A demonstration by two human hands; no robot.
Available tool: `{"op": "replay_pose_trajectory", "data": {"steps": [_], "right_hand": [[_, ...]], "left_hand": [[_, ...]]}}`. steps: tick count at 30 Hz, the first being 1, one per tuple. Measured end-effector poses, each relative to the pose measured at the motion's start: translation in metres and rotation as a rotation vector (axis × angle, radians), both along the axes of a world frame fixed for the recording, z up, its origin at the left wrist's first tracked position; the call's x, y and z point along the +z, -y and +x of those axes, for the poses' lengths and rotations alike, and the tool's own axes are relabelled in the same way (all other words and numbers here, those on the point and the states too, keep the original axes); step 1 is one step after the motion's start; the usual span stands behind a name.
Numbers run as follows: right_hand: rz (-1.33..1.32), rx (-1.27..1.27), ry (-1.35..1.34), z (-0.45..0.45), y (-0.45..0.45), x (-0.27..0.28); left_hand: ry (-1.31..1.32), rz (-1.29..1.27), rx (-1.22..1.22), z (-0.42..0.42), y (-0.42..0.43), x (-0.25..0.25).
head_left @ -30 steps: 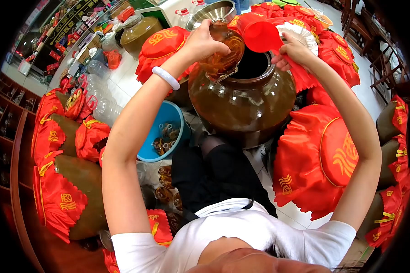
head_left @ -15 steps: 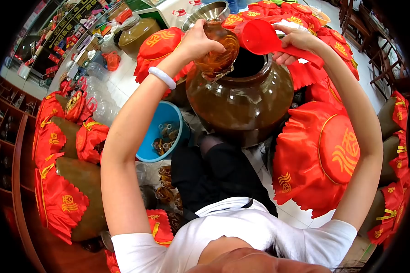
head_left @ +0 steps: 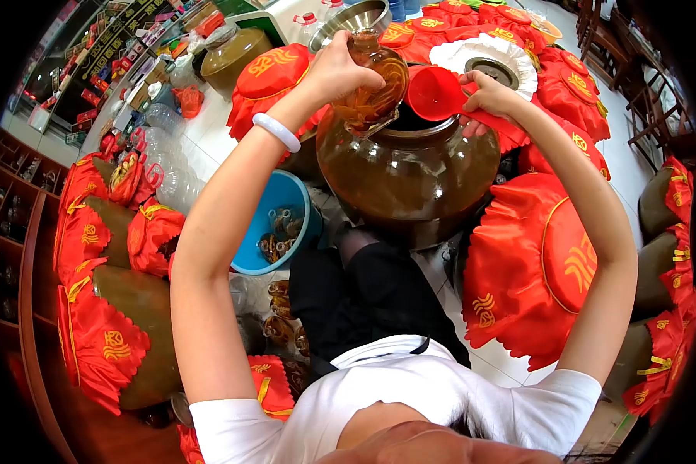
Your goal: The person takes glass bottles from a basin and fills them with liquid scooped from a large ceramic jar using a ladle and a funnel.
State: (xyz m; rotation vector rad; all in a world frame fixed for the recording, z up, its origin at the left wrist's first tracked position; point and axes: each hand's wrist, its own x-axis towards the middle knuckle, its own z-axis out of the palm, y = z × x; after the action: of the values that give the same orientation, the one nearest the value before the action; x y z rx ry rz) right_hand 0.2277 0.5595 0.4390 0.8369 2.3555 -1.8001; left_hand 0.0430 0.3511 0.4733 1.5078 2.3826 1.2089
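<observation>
My left hand [head_left: 339,73] is wrapped round the neck area of a clear glass bottle [head_left: 383,87] with amber liquid and strand-like pieces inside. The bottle is held over the left rim of a big brown glazed jar [head_left: 406,174]. My right hand [head_left: 489,100] grips the handle of a red plastic ladle [head_left: 431,94], whose bowl hangs over the jar's dark mouth and hides part of it. Whether liquid lies in the ladle cannot be made out. Behind the bottle's neck shows a metal bowl [head_left: 357,17].
A blue basin [head_left: 274,259] with several small bottles stands left of my legs, and more amber bottles [head_left: 278,329] are on the floor. Red-cloth-covered jars [head_left: 530,263] crowd both sides. A white round cover [head_left: 522,62] lies behind the jar. Plastic jugs [head_left: 162,151] stand at left.
The ladle has come down from beside the bottle's top to the jar's mouth, with my right hand lowering too. The white cover behind is now more exposed. My left hand and the bottle barely moved.
</observation>
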Motion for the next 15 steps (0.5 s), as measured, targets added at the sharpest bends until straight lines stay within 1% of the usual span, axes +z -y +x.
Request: {"op": "replay_pose_trajectory", "data": {"steps": [2,4,5,7,9,11,12,14,15], "right_hand": [[-0.031,-0.019,0.001,0.002,0.001,0.003],[-0.109,0.113,0.035,0.008,0.001,0.011],[-0.109,0.118,0.037,0.009,-0.002,0.011],[-0.316,0.177,-0.031,0.013,-0.006,0.012],[-0.274,0.184,-0.035,0.02,-0.004,0.015],[-0.357,0.265,-0.054,0.026,-0.011,0.014],[-0.358,0.264,-0.054,0.03,-0.012,0.014],[-0.537,0.429,-0.247,0.036,-0.013,0.013],[-0.538,0.429,-0.249,0.035,-0.015,0.015]], "left_hand": [[-0.022,0.004,0.007,-0.005,-0.001,-0.002],[-0.006,-0.032,-0.016,-0.009,0.0,-0.002],[-0.004,-0.031,-0.011,-0.01,0.0,-0.002],[-0.017,-0.026,-0.009,-0.01,-0.001,-0.003],[-0.018,-0.028,-0.012,-0.009,-0.002,-0.002],[-0.021,-0.03,-0.018,-0.011,-0.003,-0.003],[-0.019,-0.015,-0.026,-0.012,-0.004,-0.004],[-0.019,0.0,-0.034,-0.011,-0.004,-0.004],[-0.025,-0.01,-0.023,-0.011,-0.005,-0.003]]}}
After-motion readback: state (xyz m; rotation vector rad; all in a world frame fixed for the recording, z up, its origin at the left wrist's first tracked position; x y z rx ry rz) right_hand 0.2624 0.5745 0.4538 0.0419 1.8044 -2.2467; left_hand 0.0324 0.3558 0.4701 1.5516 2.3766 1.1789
